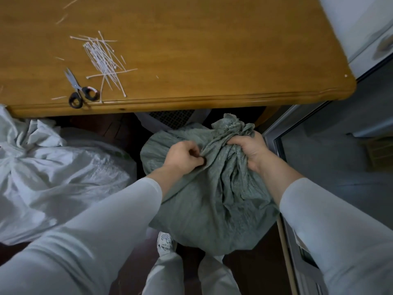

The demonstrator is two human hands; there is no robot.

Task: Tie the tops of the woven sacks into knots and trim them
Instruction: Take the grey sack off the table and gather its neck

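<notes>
A filled grey-green woven sack (212, 199) stands on the floor in front of me, below the table edge. My right hand (249, 149) is closed around its bunched top, whose ragged end (232, 123) sticks up past my fist. My left hand (184, 155) pinches a fold of the sack's fabric just left of the gathered neck. On the wooden table (212, 50) lie black-handled scissors (79, 89) and a loose pile of white cable ties (102, 58).
White woven sacks (53, 173) lie heaped on the floor at the left. A grey metal door frame and glass panel (319, 145) stand close on the right. A white appliance (365, 28) sits at the top right. My legs and shoe (165, 241) are below the sack.
</notes>
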